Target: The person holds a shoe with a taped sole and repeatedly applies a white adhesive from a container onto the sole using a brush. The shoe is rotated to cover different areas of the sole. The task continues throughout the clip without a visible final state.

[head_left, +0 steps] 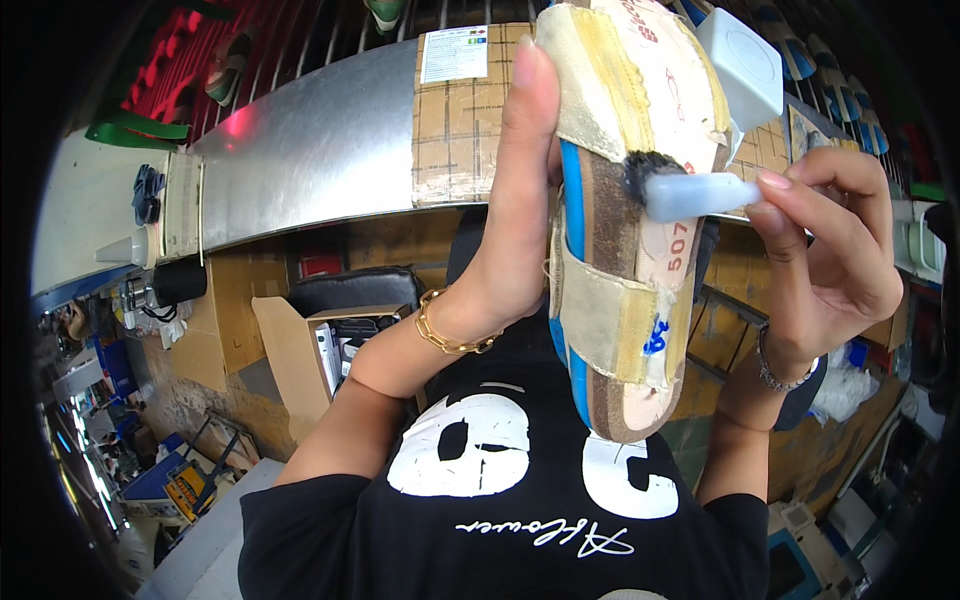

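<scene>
A shoe [612, 300] in the making is held up in front of me on a blue last [572, 200], its underside facing me. Beige strap edges fold over a brown and pale sole board. My left hand [515, 190] grips it at its left side, thumb raised along the edge and the other fingers hidden behind. Between the thumb and fingers of my right hand [835, 235] is a brush [690, 196] with a translucent whitish handle. Its dark bristles touch the sole board just below the upper strap.
Behind the shoe runs a metal bench [310, 140] with a cardboard box [455, 130] on it. A white container [740, 70] stands beyond the shoe's right side. More shoes [840, 90] are on the rack at back right. Below the bench, left, is an open carton [290, 350].
</scene>
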The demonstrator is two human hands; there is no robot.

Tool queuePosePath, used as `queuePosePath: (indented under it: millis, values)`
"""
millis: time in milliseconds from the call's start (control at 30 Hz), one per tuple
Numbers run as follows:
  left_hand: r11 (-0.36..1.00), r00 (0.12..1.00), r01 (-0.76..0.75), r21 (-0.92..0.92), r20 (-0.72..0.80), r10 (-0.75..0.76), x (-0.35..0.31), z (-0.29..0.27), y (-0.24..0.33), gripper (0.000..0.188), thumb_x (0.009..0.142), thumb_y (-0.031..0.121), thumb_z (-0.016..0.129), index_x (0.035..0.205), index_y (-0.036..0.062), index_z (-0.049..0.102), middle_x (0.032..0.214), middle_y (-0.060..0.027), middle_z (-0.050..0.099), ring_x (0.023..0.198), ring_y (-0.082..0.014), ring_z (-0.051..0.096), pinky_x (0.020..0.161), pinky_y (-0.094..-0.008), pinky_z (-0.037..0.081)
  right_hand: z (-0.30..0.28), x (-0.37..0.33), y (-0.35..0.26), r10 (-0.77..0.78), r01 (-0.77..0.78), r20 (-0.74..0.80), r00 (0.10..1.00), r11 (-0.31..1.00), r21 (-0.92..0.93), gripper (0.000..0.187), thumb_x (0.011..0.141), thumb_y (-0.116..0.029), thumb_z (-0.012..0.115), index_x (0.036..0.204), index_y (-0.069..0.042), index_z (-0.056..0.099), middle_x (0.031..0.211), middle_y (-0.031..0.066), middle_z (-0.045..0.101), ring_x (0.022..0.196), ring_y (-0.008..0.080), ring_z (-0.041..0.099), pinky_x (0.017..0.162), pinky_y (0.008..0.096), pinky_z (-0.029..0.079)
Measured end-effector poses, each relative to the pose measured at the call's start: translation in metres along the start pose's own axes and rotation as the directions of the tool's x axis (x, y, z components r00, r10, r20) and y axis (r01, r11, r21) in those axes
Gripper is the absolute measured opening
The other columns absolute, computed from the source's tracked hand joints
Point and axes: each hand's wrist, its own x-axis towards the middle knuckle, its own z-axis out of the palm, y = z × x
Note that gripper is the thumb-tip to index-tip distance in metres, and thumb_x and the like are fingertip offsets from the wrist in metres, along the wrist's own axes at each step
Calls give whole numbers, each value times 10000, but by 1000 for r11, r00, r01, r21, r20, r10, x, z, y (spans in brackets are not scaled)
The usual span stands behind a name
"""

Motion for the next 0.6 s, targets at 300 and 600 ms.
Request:
queuePosePath:
  millis: [300,600]
  values:
    - [996,996,73,-55,55,-70,5,-3,3,947,950,808,181,1324,21,555,1110,-134,703,969,-169,704,835,-318,586,-13,12,6,-12,12,138,990,1000,3,219,708,35,781,925,3,774,908,112,607,837,182,566,738,276,431]
    - [978,988,80,-195,142,-53,4,-26,4,895,961,763,250,1453,39,441,1309,-167,613,1153,-228,642,967,-380,546,-26,13,14,-23,-8,363,931,996,85,235,654,-12,775,889,-24,782,889,121,585,819,193,550,705,278,400]
